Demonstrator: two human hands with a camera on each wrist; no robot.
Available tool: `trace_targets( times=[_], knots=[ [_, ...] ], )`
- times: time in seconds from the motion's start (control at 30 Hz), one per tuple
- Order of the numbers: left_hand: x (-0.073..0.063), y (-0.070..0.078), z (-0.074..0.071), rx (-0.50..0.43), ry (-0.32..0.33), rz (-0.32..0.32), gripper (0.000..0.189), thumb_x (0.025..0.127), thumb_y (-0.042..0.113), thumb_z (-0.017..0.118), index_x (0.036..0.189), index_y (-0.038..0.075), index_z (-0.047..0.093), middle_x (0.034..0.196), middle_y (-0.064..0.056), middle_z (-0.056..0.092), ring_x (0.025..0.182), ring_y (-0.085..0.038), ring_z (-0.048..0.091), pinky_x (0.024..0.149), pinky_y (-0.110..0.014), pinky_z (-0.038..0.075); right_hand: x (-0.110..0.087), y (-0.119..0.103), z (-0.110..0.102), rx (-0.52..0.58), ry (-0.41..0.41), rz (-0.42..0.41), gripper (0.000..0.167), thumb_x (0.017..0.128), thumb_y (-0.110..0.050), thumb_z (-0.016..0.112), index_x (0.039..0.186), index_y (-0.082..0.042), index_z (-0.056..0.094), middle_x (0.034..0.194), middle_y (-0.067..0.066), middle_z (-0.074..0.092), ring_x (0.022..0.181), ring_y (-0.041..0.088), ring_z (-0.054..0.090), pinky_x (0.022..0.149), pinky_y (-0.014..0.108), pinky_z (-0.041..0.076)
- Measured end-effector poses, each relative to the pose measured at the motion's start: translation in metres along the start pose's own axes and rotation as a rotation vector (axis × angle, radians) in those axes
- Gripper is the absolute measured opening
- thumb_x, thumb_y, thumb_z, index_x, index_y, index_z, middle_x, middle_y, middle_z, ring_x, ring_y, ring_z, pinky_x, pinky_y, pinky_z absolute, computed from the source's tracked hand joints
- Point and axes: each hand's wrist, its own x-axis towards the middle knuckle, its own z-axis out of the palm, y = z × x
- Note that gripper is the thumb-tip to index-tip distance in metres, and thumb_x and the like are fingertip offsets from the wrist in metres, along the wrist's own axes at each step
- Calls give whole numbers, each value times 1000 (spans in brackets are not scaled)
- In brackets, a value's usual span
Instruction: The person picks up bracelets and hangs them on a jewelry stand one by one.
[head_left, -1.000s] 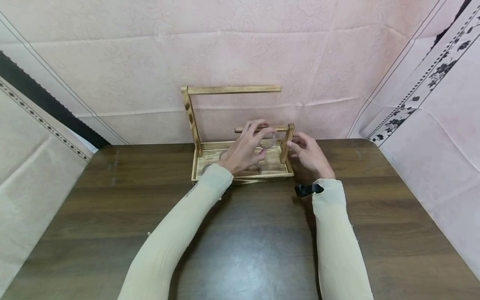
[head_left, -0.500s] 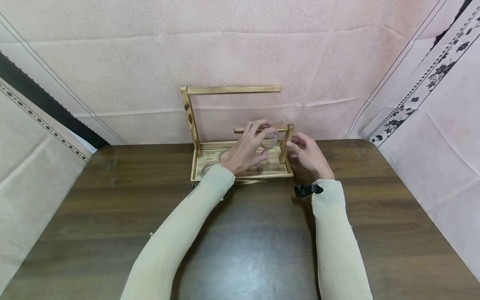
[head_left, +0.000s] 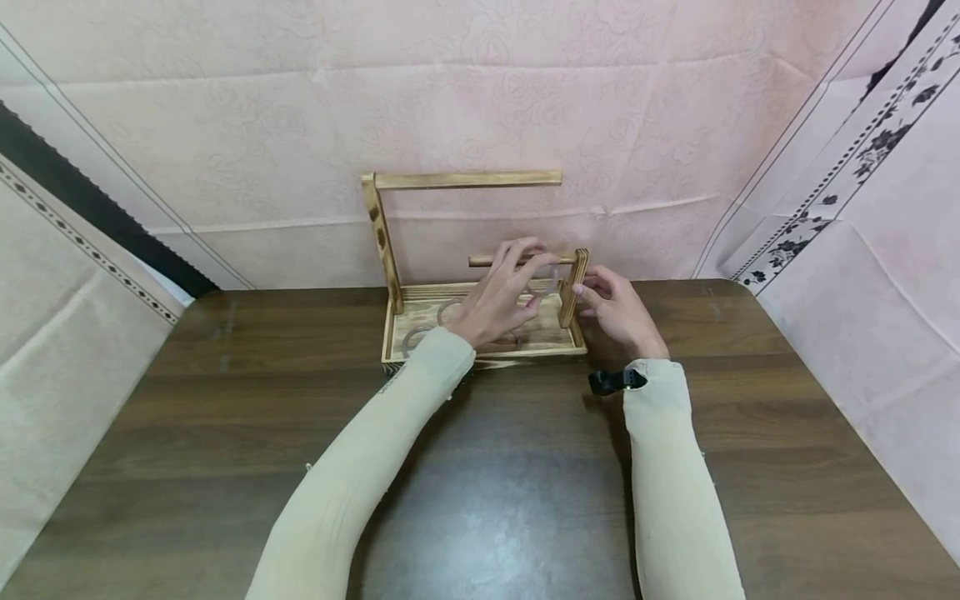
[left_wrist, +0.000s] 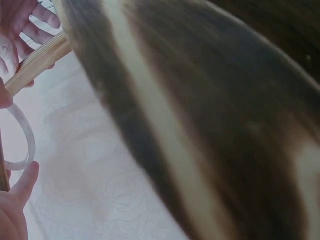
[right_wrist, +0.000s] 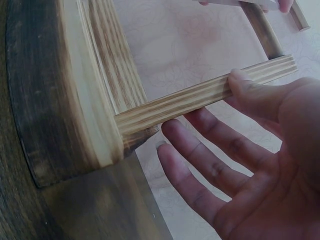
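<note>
A wooden jewelry stand has a shallow tray (head_left: 387,333), a short right post (head_left: 573,292) with a lower rod (head_left: 482,262), and a taller left post with an upper bar (head_left: 468,180). My left hand (head_left: 497,298) pinches a pale translucent bangle (left_wrist: 31,137) at the lower rod, close to the short post. Thumb and fingers of my right hand (head_left: 621,312) grip that post from the right side; the right wrist view shows the thumb on its edge. More bangles (head_left: 408,339) lie in the tray, partly hidden behind my left hand and wrist.
The stand sits at the back edge of a dark wooden table (head_left: 480,492). Behind it hangs a pale pink patterned cloth (head_left: 480,108), with more cloth at both sides. A black strap (head_left: 617,382) is on my right wrist.
My left hand has shifted slightly right with the bangle, towards the short post. The right hand and the stand stay nearly still.
</note>
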Motion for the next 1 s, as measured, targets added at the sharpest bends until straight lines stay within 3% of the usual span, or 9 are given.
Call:
trace_targets(
  times=[0.63,0.87,1.0],
  knots=[
    [6,6,1,59,-48,-30,59,87,6,76,141,15,54,149,-13,46,140,-29,41,105,-33,54,1,1,-1,-15,-14,1,38,107,-19,52,142,-3,51,134,25,59,121,35,61,98,50,58],
    [7,7,2,98,-50,-40,60,87,9,77,141,16,54,149,-12,47,138,-28,43,80,-26,61,1,1,-1,-20,-13,3,38,108,-19,52,142,-3,51,135,25,59,122,34,61,98,50,58],
    [6,8,4,107,-47,-46,62,86,10,77,143,17,53,149,-13,47,137,-28,44,76,-25,61,1,1,-1,-10,-10,7,37,108,-19,51,142,-3,52,135,25,59,122,34,61,98,51,57]
  ],
)
